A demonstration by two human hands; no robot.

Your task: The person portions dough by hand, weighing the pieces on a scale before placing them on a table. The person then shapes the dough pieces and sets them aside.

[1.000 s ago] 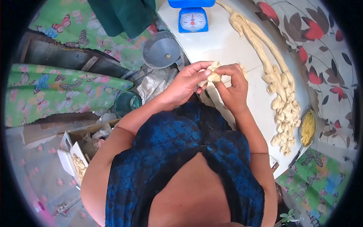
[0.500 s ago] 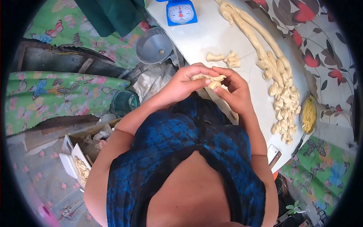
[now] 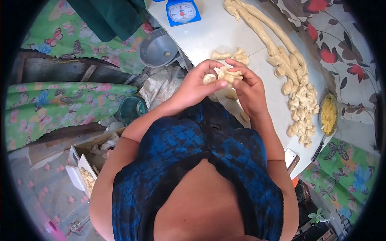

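Between my two hands is a piece of pale dough, pinched by the thumbs and fingers of both. My left hand is on its left side, with another bit of dough showing against the palm. My right hand grips the right side with bent fingers. Just beyond the fingers, two small dough pieces lie on the white table. Below the hands, another dough lump is partly hidden. To the right, long dough ropes run down to a heap of dough pieces.
A blue dial scale stands at the table's far left. An oval dish of yellow filling sits by the right edge, with a dark-handled tool near it. Left of the table are a grey basin and a green bucket.
Both hands have turned the dough, and its upper face shows more between the fingers. My left thumb has swung lower across it. The whole view has shifted slightly.
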